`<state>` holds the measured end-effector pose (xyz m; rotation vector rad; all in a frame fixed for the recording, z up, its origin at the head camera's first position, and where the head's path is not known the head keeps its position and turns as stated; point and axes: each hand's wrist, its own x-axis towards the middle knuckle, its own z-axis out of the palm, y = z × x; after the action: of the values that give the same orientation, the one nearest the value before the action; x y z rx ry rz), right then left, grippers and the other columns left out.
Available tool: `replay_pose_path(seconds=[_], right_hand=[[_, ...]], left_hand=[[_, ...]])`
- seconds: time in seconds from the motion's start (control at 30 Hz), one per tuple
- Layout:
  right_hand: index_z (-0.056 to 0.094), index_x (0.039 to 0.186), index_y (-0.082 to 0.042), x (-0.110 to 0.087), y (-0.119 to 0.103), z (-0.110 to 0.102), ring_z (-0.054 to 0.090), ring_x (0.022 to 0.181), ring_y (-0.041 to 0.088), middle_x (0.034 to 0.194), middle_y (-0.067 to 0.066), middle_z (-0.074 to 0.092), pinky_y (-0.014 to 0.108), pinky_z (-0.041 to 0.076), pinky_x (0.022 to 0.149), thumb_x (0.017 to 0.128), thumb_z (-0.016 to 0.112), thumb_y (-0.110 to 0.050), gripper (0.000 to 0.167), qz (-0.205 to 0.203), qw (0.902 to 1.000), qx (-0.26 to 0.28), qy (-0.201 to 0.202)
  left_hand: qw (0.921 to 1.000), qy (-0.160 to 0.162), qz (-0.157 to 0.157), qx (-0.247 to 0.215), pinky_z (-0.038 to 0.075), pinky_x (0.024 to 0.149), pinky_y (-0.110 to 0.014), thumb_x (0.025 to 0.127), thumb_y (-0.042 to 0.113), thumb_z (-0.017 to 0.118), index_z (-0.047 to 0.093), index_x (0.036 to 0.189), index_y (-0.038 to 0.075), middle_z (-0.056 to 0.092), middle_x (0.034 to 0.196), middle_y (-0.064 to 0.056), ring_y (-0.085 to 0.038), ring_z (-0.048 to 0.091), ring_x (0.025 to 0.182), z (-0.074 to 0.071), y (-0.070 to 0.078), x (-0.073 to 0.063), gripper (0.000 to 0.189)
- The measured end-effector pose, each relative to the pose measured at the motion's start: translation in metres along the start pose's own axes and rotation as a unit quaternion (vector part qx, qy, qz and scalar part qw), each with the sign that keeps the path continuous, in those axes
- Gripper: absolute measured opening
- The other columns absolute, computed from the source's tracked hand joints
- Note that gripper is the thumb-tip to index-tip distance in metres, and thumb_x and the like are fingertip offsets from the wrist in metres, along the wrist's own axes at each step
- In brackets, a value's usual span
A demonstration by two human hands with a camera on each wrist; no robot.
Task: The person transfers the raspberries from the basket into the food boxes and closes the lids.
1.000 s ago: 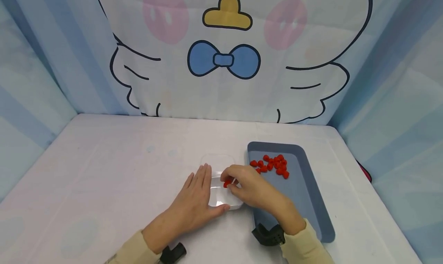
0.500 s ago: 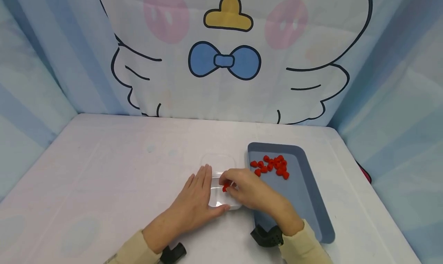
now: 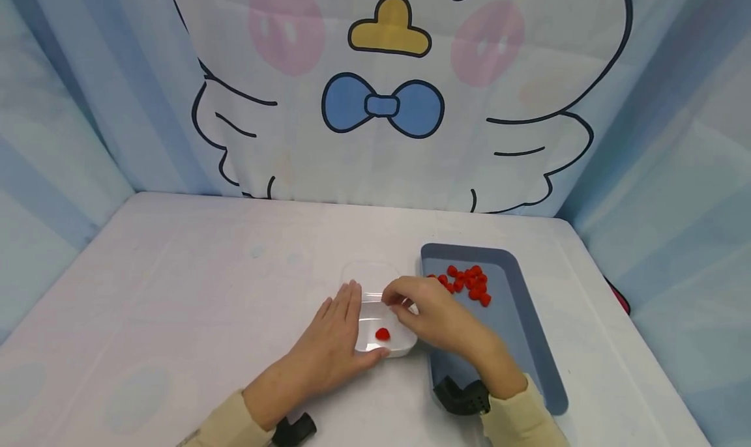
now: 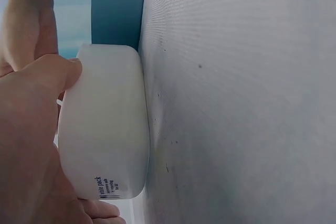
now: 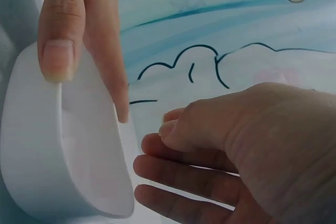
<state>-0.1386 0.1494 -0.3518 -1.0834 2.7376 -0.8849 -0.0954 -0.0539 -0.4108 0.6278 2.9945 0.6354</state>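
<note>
White tabletop (image 3: 193, 290). Near: container (image 3: 402, 350) is braced by left hand (image 3: 328, 339), fingers straight, close together, thumb on near rim. One red piece (image 3: 382, 334) is contained inside, toward near side. Right hand (image 3: 434, 311) is poised over right side, fingers loosely curled, nothing visibly pinched. Risk: container could be tipped if near rim is over-pressed. Farther: red pile (image 3: 471, 281) in tray (image 3: 516, 343), scattered if knocked. Far: printed backdrop (image 3: 381, 167).

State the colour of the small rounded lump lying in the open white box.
The small rounded lump is bright red; the head view shows it best.
</note>
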Motion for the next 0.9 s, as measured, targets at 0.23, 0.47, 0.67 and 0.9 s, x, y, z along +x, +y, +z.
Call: replay_pose_path(seconds=[0.23, 0.47, 0.67, 0.9], right_hand=[[0.069, 0.106, -0.009, -0.009, 0.011, -0.017, 0.067, 0.089, 0.012, 0.102, 0.004, 0.073, 0.037, 0.059, 0.083, 0.089, 0.068, 0.0, 0.02, 0.034, 0.9983, -0.002, 0.047], [0.069, 0.104, -0.013, -0.015, 0.022, -0.027, 0.065, 0.087, 0.009, 0.099, 0.0, 0.071, 0.029, 0.058, 0.078, 0.089, 0.069, -0.001, 0.019, 0.052, 0.995, -0.011, 0.085], [0.068, 0.106, -0.01, -0.018, 0.029, -0.031, 0.065, 0.085, 0.012, 0.099, 0.005, 0.071, 0.03, 0.058, 0.075, 0.09, 0.068, 0.0, 0.019, 0.07, 0.9937, -0.006, 0.087], [0.068, 0.107, -0.007, -0.02, 0.035, -0.035, 0.066, 0.09, 0.014, 0.102, 0.004, 0.071, 0.033, 0.058, 0.08, 0.091, 0.064, 0.0, 0.019, 0.087, 0.9924, -0.012, 0.086]], left_hand=[[1.0, 0.001, -0.001, -0.003, 0.028, 0.119, -0.054, 0.088, 0.064, 0.059, 0.019, 0.154, -0.007, 0.027, 0.16, -0.024, -0.034, 0.027, 0.15, 0.0, 0.0, -0.001, 0.104], [0.9998, -0.01, -0.011, -0.01, 0.027, 0.12, -0.054, 0.087, 0.064, 0.06, 0.018, 0.154, -0.006, 0.027, 0.161, -0.022, -0.034, 0.027, 0.15, 0.001, 0.0, 0.001, 0.105], [0.9998, -0.012, -0.012, -0.007, 0.026, 0.121, -0.054, 0.088, 0.066, 0.058, 0.018, 0.154, -0.006, 0.026, 0.161, -0.022, -0.034, 0.026, 0.151, 0.0, 0.001, 0.001, 0.106], [0.9995, -0.022, -0.02, -0.01, 0.025, 0.121, -0.053, 0.087, 0.066, 0.058, 0.017, 0.155, -0.004, 0.025, 0.162, -0.02, -0.033, 0.025, 0.151, 0.001, 0.002, 0.002, 0.106]])
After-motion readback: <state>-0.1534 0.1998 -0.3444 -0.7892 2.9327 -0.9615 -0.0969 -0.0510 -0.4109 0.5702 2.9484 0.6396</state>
